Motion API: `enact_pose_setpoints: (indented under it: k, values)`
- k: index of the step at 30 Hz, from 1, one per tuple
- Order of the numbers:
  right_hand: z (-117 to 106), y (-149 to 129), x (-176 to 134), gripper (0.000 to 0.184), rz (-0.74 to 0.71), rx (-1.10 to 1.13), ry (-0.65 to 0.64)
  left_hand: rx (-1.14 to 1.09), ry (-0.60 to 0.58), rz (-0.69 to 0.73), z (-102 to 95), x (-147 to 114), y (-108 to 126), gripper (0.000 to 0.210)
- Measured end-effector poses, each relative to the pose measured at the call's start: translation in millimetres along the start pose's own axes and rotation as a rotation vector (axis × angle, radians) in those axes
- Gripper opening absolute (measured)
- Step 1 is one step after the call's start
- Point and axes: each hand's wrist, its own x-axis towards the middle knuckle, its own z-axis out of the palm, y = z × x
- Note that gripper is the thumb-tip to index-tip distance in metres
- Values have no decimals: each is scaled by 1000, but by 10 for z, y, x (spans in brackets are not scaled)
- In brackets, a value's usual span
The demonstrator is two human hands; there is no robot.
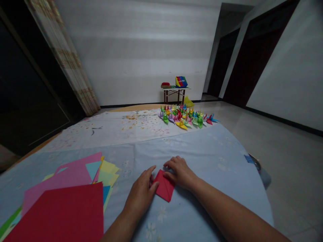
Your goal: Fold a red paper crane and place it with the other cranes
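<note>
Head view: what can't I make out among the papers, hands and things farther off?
All in the head view:
Small four-sided folded red paper: underside, hidden as it faces the pale blue floral cloth.
Left hand: palm, hidden by the back of the hand.
Large flat red paper sheet: near part, cut off by the bottom edge.
Colourful folded-paper cranes: exact count, too small and overlapping.
Red, blue and yellow box: lettering, too small.

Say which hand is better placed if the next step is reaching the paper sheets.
Probably the left hand: it is nearer the paper sheets, while the right hand is mostly beyond the folded red paper.
</note>
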Motion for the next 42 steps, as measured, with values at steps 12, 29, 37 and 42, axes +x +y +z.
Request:
enact_pose_setpoints:
  k: [12, 29, 37, 42]
  values:
    - [28, -41, -2, 36, 18, 116, 79, -222, 309, -100, 77, 74, -77, 39]
    - [-34, -97, -75, 15, -268, -66, 30, -212, -289, 106, -337, 78, -136, 37]
    - [-99, -111, -115, 29, -379, -37, -86, -158, -178, 157, -256, 100, -134, 23]
    - [-98, -118, -105, 31, -348, -76, -68, -186, -110, 222, -198, 120, -141, 27]
